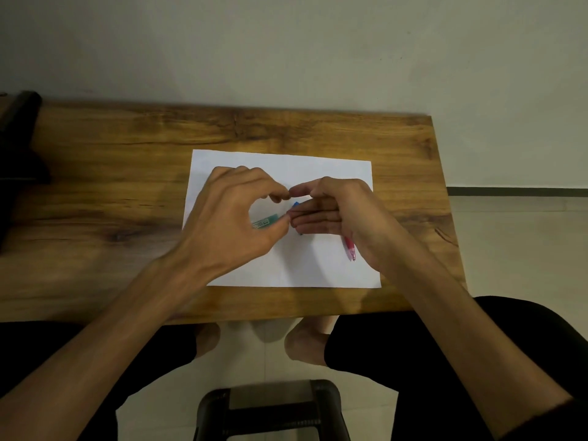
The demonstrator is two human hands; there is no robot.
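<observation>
Obs., head view: the person sat at the wooden table [127, 173] with a white sheet of paper [286, 268] laid landscape in front of them, both hands brought together over its middle. The left hand [235, 218] was curled, index finger and thumb bent into an open ring. Its thumb tip lay at the right end of the green pen [264, 223], but I could not tell whether that was a pinch or only a touch. The right hand [343, 218] had its fingers straight and side by side, pointing left, with the thumb tip meeting the left index tip above the pens; it gripped nothing visible. The green pen lay flat on the paper, long axis roughly left to right, showing through the ring of the left hand, so the left hand was plainly the nearer to it. The blue pen [296, 204] showed only as a short tip just above the right fingertips (the rest was hidden under those fingers, axis uncertain). The red pen [350, 249] stuck out from under the heel of the right hand, tip pointing toward the near edge of the paper. Judgement: the work concerned gathering or arranging the three pens, and the next move hinged on the green pen. A closing of the left thumb and index across its barrel would take it, since the barrel ran crosswise to that pinch.
</observation>
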